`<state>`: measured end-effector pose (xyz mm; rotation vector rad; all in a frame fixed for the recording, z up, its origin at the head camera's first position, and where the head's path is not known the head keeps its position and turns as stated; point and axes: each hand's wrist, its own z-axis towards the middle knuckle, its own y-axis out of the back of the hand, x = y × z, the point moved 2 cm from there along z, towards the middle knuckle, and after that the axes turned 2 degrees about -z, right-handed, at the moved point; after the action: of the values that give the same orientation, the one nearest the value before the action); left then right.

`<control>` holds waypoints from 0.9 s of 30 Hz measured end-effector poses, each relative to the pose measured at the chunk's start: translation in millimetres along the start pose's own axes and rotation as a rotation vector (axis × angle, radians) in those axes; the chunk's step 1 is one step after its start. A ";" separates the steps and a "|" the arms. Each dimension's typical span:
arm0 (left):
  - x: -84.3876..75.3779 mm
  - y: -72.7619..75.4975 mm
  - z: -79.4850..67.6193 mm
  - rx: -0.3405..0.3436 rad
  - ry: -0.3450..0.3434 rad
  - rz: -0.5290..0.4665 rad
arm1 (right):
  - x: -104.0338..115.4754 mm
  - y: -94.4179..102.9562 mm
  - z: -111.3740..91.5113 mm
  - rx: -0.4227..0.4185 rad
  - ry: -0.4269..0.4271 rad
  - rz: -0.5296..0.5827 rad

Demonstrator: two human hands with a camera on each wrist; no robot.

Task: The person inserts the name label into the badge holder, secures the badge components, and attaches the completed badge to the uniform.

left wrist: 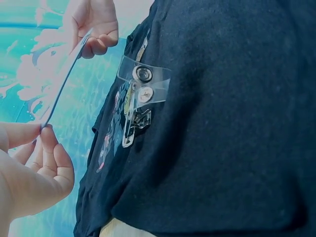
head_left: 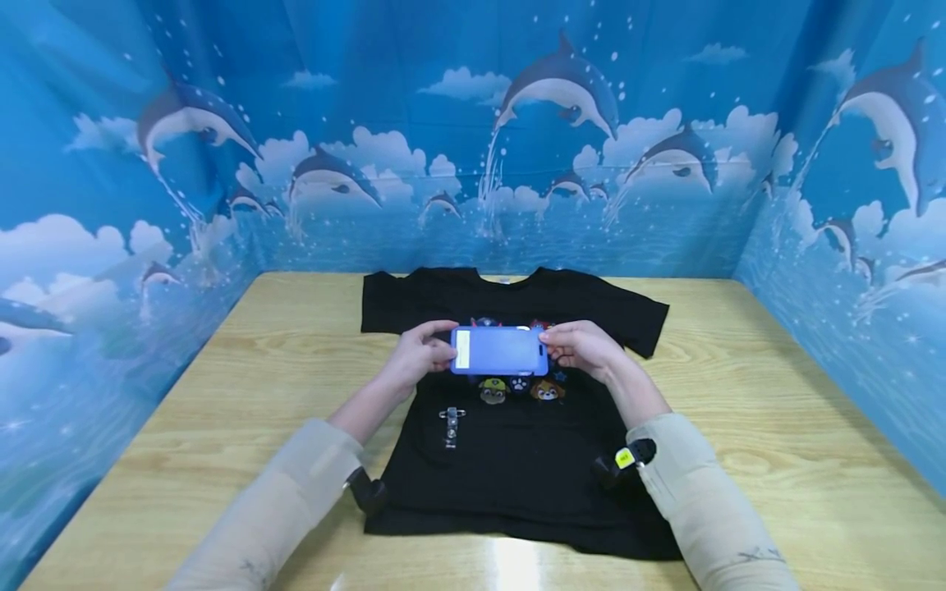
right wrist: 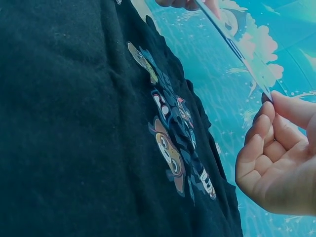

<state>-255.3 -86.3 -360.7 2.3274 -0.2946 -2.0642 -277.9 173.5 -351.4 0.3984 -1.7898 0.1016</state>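
Both hands hold a flat blue card holder (head_left: pixel 498 350) in the air above a black T-shirt (head_left: pixel 510 460). My left hand (head_left: pixel 421 359) pinches its left end, beside a whitish strip. At the right end, near a small dark slot, the thumb and fingers of my right hand (head_left: pixel 584 349) pinch it. In both wrist views the holder (left wrist: pixel 66 81) (right wrist: pixel 234 44) appears thin and edge-on. A badge clip (head_left: pixel 452 427) with a clear snap strap and a safety pin lies on the shirt's left side. Part of the shirt's cartoon dog print (head_left: pixel 547 390) is hidden behind the holder.
The T-shirt lies spread flat on a wooden table (head_left: pixel 273 345), its neck toward the back. A blue curtain (head_left: pixel 443 98) with dolphins surrounds the table at the back and sides. Dark wrist cameras (head_left: pixel 369 492) hang below each sleeve, close over the shirt.
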 end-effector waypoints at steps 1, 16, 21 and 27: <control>0.1 -0.1 0.3 -0.001 -0.003 -0.001 | 0.1 -0.3 0.3 -0.001 0.000 -0.002; 0.9 0.3 -0.3 0.001 -0.012 -0.008 | -1.3 -2.3 2.7 -0.012 -0.017 -0.015; -0.1 1.1 -0.5 0.003 -0.024 0.009 | -2.6 -2.5 2.0 -0.015 -0.017 -0.080; -0.7 1.0 -1.5 0.009 -0.014 0.014 | -4.9 -2.3 1.9 -0.006 -0.033 -0.163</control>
<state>-254.0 -87.3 -359.7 2.3102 -0.3205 -2.0777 -277.9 171.9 -356.9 0.5426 -1.7829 -0.0248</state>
